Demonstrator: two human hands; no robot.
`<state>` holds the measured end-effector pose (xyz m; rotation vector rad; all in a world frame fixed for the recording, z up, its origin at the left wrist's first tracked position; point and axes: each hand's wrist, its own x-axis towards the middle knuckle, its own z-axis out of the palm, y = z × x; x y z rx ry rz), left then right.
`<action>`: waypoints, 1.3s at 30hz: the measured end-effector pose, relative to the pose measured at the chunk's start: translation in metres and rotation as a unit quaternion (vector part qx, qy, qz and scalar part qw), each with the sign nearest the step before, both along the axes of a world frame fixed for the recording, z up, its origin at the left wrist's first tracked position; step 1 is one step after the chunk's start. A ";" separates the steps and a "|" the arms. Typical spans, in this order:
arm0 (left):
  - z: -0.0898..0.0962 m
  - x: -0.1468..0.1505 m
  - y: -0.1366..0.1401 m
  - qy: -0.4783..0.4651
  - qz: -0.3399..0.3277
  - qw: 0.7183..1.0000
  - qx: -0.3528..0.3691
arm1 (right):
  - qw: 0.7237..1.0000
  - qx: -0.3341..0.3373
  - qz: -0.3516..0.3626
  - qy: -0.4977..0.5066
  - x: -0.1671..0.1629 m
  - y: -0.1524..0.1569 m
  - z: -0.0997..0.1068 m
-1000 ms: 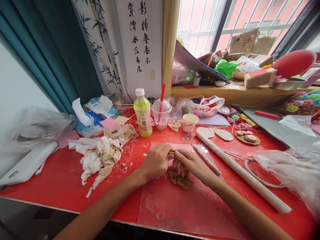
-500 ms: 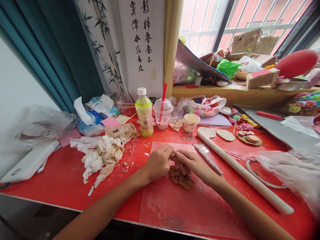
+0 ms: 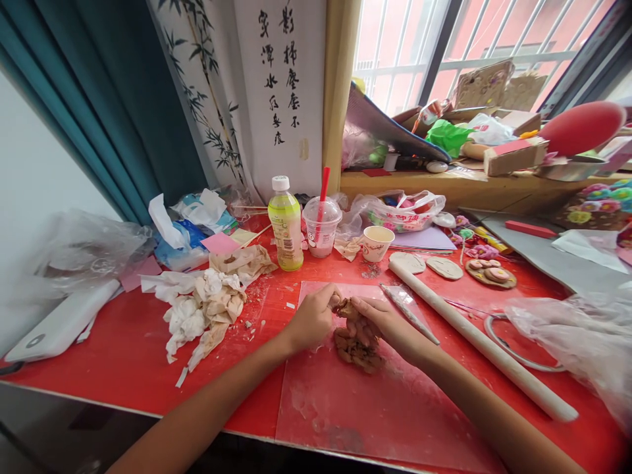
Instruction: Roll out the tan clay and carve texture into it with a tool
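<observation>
Between my two hands is a small piece of brown clay (image 3: pixel 345 307). My left hand (image 3: pixel 315 317) pinches its left side with curled fingers. My right hand (image 3: pixel 380 324) grips the same piece from the right, thumb on top and fingers beneath. Just below my fingers lies a larger, cracked lump of brown clay (image 3: pixel 356 354) on a clear plastic sheet (image 3: pixel 375 415). Part of that lump is hidden by my right fingers. Right of my hands, a thin clay-smeared tool (image 3: pixel 409 315) rests across the sheet's edge.
A long rolling pin (image 3: pixel 484 339) slants along the right of the red table (image 3: pixel 237 388). Behind stand a drink bottle (image 3: pixel 286 227), a lidded cup (image 3: pixel 322 227) and a paper cup (image 3: pixel 378 243). Crumpled tissues (image 3: pixel 205 306) lie left, a plastic bag (image 3: pixel 577 336) right.
My left hand has drawn slightly left and my hands have parted a little, so more of the clay piece shows between them. The larger lump stays on the sheet.
</observation>
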<state>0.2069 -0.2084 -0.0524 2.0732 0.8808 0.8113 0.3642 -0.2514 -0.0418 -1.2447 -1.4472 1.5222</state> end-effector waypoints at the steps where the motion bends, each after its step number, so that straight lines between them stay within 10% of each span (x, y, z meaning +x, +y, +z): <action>1: 0.000 0.000 0.001 0.000 -0.002 1.000 -0.010 | 1.000 -0.001 -0.003 -0.003 0.000 0.000 0.001; 17: -0.007 -0.003 -0.005 0.165 -0.006 0.968 0.188 | 0.997 0.036 0.006 -0.067 -0.001 -0.003 -0.002; 25: 0.005 -0.002 0.001 -0.018 -0.052 0.997 -0.059 | 1.000 0.015 0.010 0.005 0.002 0.000 0.002; 39: 0.011 -0.003 0.006 -0.185 -0.087 0.926 -0.317 | 0.996 -0.013 0.014 0.090 0.007 0.001 0.003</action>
